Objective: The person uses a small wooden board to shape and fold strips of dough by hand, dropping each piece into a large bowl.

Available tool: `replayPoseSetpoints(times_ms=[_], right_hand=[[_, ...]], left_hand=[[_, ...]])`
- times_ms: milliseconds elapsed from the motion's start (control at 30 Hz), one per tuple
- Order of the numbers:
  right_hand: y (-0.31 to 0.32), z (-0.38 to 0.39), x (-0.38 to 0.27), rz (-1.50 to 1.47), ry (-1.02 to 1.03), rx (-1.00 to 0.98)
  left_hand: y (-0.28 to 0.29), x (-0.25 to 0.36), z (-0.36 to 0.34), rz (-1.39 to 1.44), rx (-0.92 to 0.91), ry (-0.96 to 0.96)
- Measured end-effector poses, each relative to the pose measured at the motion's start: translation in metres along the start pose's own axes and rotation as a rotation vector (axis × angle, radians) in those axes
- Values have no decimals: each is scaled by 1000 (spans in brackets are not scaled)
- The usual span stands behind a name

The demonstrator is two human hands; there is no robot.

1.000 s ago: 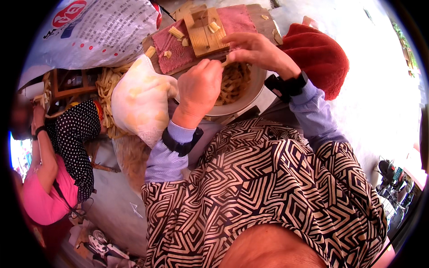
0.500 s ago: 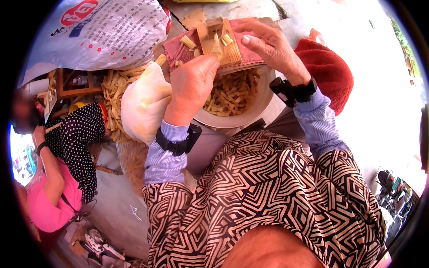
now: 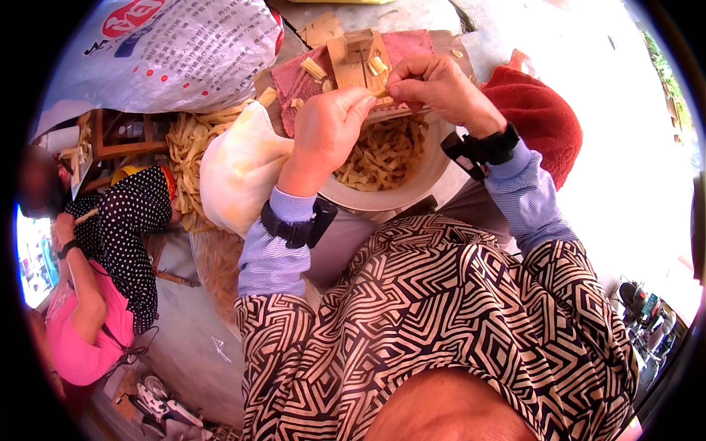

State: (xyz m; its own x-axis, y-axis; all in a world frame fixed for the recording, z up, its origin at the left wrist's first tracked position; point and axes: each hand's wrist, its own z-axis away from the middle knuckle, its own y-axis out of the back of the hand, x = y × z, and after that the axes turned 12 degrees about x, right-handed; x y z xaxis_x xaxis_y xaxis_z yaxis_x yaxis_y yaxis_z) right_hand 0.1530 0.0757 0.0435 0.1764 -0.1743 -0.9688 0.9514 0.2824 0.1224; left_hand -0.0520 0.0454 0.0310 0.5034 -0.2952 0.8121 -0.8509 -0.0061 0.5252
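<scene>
A short pale-yellow strip (image 3: 381,94) is stretched between my hands, mostly covered by fingers; its material is unclear. My left hand (image 3: 323,136) pinches one end, and my right hand (image 3: 443,92) pinches the other with thumb and forefinger. Just beyond them lies a slotted wooden block (image 3: 351,62) on a pink cloth (image 3: 288,79) over a board. Cut yellow pieces (image 3: 313,68) rest on the cloth, and one piece (image 3: 377,66) lies on the block. Below my hands stands a white basin (image 3: 440,167) holding many pale strips (image 3: 379,158).
Left of the basin are a stained white cloth (image 3: 239,173) and a heap of long pale strips (image 3: 190,169). A large printed sack (image 3: 184,66) fills the upper left. A red cloth (image 3: 540,121) lies right. Another person in a pink top (image 3: 81,323) sits at far left.
My right hand has come down and left, closing from spread fingers into a pinch. My left hand has moved slightly right, lifting the strip away from the wooden block.
</scene>
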Motion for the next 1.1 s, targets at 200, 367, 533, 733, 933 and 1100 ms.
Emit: replayPoseSetpoints(times_ms=[200,367,533,733,933,1100], right_hand=[[-5,-9,25,244,162,211],[-10,-19,40,341,257,278],[-17,-23,52,619,347,301],[-18,12,36,387,594,270],[-25,12,59,491,307,297],[-35,51,28,-380,-378,-323]], left_hand=[[-7,-42,-11,229,7,453],[-20,-61,-17,203,42,495],[-29,-72,-19,-210,87,356],[-11,-43,2,148,-77,543],[-28,4,12,455,-241,712],[-24,-34,9,295,-196,487]])
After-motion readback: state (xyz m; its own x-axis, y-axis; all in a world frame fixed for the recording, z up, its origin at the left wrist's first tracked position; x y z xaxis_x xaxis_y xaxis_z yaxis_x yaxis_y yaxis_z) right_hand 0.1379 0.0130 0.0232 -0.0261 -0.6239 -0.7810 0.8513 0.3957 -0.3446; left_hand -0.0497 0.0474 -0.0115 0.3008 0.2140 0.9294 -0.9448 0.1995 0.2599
